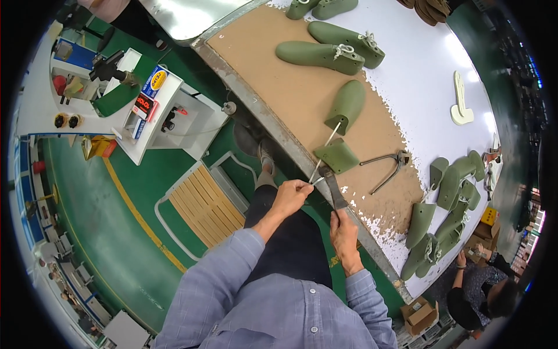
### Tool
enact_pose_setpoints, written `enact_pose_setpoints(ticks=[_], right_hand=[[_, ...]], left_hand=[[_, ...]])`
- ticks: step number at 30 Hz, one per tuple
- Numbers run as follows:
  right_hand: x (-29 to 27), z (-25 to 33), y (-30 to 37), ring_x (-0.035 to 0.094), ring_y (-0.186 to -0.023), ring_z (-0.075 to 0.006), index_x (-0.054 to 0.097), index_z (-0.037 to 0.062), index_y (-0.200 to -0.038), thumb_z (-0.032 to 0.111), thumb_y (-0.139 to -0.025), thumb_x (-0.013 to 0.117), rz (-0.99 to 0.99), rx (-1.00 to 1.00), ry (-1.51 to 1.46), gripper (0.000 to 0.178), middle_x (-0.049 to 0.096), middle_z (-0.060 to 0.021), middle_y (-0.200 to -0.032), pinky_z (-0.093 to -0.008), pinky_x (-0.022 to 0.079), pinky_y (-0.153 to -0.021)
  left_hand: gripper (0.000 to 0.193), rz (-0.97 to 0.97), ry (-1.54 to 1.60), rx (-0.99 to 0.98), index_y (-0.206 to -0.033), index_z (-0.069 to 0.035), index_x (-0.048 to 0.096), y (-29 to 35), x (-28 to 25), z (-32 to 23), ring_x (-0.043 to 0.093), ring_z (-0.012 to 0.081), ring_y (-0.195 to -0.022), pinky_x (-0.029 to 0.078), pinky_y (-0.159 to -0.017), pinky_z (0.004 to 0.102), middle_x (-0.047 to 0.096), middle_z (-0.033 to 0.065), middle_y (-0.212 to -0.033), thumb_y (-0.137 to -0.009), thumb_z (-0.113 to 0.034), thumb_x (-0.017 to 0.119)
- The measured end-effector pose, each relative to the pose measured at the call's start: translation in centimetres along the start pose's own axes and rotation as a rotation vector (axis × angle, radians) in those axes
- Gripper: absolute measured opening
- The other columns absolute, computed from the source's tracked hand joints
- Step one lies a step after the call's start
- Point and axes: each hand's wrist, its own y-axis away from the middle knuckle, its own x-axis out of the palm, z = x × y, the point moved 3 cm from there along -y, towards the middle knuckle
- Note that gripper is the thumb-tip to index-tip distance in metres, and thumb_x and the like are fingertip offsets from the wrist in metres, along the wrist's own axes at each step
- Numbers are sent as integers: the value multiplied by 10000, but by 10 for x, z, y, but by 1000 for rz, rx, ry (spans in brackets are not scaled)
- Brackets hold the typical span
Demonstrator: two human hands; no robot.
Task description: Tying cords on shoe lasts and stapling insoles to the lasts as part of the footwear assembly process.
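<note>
A green shoe last lies in two parts on the brown board [256,64], its toe part [349,102] farther off and its heel part [337,156] nearer me. A white cord [333,133] runs from the toe part past the heel part toward my left hand [292,198], whose fingers pinch its end at the table edge. My right hand [344,235] is closed round a dark, flat tool [333,189]; its far end rests by the cord, and its exact kind is unclear. Open-handled pincers [389,166] lie to the right of the heel part.
More green lasts tied with white cord [319,56] lie at the far side, and several others [450,215] at the right. A pale sole-shaped piece [460,99] lies on the white surface. Left are a slatted chair [200,203] and white cabinet [174,131]. Another person [482,291] sits at right.
</note>
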Motion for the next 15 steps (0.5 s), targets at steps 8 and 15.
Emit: enact_pose_setpoints(ticks=[8, 15], right_hand=[[2, -2, 2, 579, -636, -411, 567, 79, -1046, 116, -904, 581, -131, -56, -108, 148, 567, -191, -726, -449, 458, -528], [-14, 4, 39, 576, -612, -389, 602, 24, -901, 111, -882, 594, -168, -89, -143, 90, 567, -203, -699, -418, 451, -522]], left_hand=[[249, -69, 270, 18, -944, 33, 652, 10, 18, 17, 570, 99, -666, 484, -587, 245, 626, 43, -749, -880, -208, 650], [235, -58, 277, -128, -882, 33, 659, 4, 19, 21, 562, 95, -583, 486, -516, 253, 615, 38, -699, -863, -202, 653]])
